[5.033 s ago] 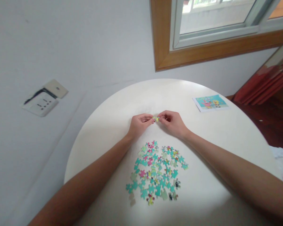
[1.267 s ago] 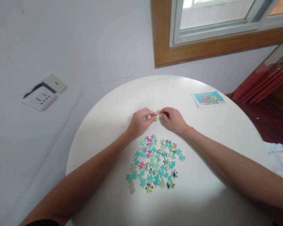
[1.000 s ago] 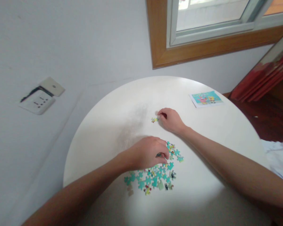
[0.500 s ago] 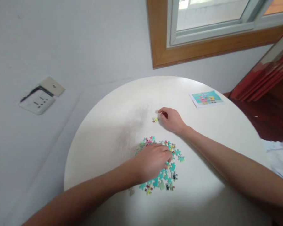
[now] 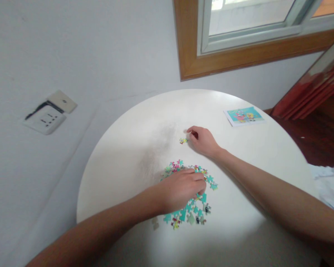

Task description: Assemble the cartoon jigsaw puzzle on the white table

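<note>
A loose heap of jigsaw puzzle pieces (image 5: 183, 215), mostly turquoise with some yellow, pink and dark ones, lies on the white round table (image 5: 108, 174). Over it is my left hand (image 5: 183, 190), back up, its fingers curled down among the pieces. The fingertips are hidden, so whatever they pinch does not show. Farther back my right hand (image 5: 202, 141) rests on its side on the table, fingers loosely bent, with a gap between thumb and forefinger and nothing visible in it. Just left of its thumb lies a small yellow puzzle part (image 5: 183, 141), apart from the heap.
A picture card (image 5: 245, 116) with cartoon figures on turquoise lies at the table's back right. A grey smudge (image 5: 153, 152) marks the tabletop left of the pieces. The wall with a socket (image 5: 47, 119) borders the left side; papers (image 5: 330, 183) are beyond the right edge.
My left hand has shifted slightly to the right over the puzzle pieces. My right hand and the small yellow part stay where they were.
</note>
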A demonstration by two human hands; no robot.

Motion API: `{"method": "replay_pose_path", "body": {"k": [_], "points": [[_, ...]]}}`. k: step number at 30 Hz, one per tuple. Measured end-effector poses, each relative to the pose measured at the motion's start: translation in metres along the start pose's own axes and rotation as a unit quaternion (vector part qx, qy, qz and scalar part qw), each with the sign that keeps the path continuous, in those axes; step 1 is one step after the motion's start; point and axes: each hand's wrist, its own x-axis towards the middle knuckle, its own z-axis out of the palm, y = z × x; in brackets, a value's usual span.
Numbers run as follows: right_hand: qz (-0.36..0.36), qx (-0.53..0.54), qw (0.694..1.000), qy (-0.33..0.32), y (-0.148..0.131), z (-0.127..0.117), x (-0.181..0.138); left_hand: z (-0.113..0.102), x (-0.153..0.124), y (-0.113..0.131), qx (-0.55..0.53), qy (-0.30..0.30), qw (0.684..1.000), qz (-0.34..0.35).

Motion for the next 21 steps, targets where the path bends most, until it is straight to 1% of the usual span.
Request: {"method": "replay_pose_path", "body": {"k": [2, 4, 6, 8, 10, 12, 13, 14, 15, 17, 19, 21], "points": [[-0.001, 0.000, 1.000, 0.000, 0.000, 0.000, 0.000, 0.001, 0.001, -0.001, -0.017, 0.004, 1.000, 0.006], [0.001, 0.000, 1.000, 0.000, 0.000, 0.000, 0.000, 0.000, 0.002, -0.002, -0.056, 0.007, 0.998, 0.008], [0.003, 0.000, 1.000, -0.001, -0.001, 0.000, -0.001, -0.004, 0.002, -0.005, -0.119, 0.011, 0.993, 0.004], [0.005, 0.002, 1.000, -0.003, -0.001, -0.001, -0.001, -0.011, 0.002, -0.013, -0.188, 0.029, 0.982, -0.017], [0.006, 0.002, 1.000, -0.006, -0.002, -0.001, 0.000, -0.018, 0.002, -0.030, -0.230, 0.082, 0.968, -0.065], [0.003, -0.002, 1.000, -0.010, -0.002, -0.001, 0.000, -0.021, 0.003, -0.055, -0.210, 0.188, 0.949, -0.137], [-0.002, -0.005, 1.000, -0.012, -0.002, -0.001, 0.000, -0.021, 0.003, -0.069, -0.198, 0.241, 0.936, -0.162], [-0.009, -0.009, 1.000, -0.013, -0.002, -0.001, 0.000, -0.020, 0.004, -0.082, -0.194, 0.296, 0.916, -0.190], [-0.016, -0.012, 1.000, -0.015, -0.001, -0.001, 0.000, -0.018, 0.004, -0.095, -0.196, 0.334, 0.896, -0.219], [-0.034, -0.013, 0.999, -0.025, -0.001, -0.002, 0.000, -0.013, 0.006, -0.114, -0.190, 0.366, 0.874, -0.258], [-0.051, -0.009, 0.998, -0.038, -0.002, -0.002, -0.001, -0.007, 0.008, -0.125, -0.170, 0.371, 0.872, -0.268], [-0.069, -0.005, 0.996, -0.048, -0.002, -0.003, -0.002, -0.003, 0.010, -0.128, -0.150, 0.367, 0.879, -0.266]]}}
